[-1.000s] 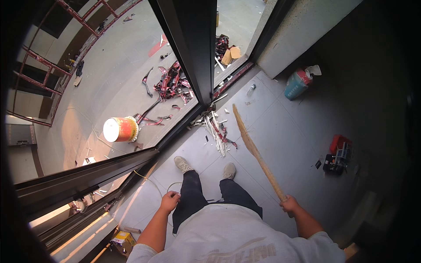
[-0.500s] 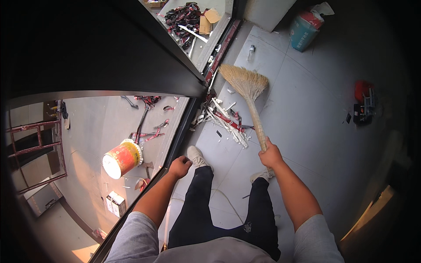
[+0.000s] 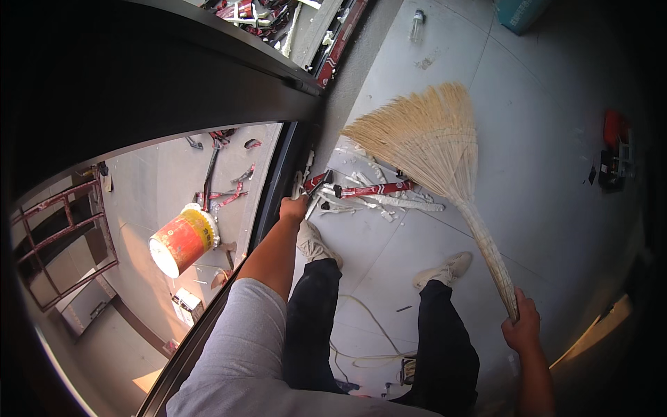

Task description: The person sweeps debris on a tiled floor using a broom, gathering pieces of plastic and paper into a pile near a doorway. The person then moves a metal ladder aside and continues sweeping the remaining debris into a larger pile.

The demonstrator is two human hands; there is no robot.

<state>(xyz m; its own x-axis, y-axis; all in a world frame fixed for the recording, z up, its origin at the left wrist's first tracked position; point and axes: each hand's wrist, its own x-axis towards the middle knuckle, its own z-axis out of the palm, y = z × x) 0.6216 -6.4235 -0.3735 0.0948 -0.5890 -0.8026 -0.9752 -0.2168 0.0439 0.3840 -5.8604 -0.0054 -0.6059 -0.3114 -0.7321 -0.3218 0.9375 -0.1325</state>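
Pale grey floor tiles [image 3: 570,160] of a bare room under fit-out, seen from head height, with a dark door frame [image 3: 278,181] running along the person's left side. Right hand [image 3: 522,325], fingers clamped around the thin bound handle of a straw broom [image 3: 445,153]; the handle rises forward and to the left of this hand, and the fanned bristle head lies well ahead of it, tips resting on or just above the tiles. Left hand [image 3: 294,208], arm stretched forward, fingers curled shut against the frame's edge, apparently for support; whether it pinches anything else cannot be told. Both shoes [image 3: 445,267] stand between the two hands. Just right of the left hand and under the near edge of the bristles lies the debris [image 3: 375,194]: white offcut strips and red-and-dark profile pieces, loosely heaped beside the frame. For a clean stroke, the bristles should probably be kept flat and drawn in short pulls, since long stiff strips tend to slip beneath a lifted head; a one-handed grip so far down the handle gives limited control. A pale cable [image 3: 368,326] looping on the tiles between the legs could catch a foot. Beyond the frame, left of the left hand, an orange-and-white bucket [image 3: 182,240] lies on its side among more scraps. Far ahead of the right hand stand a small clear bottle [image 3: 417,24] and a red tool [image 3: 615,149].
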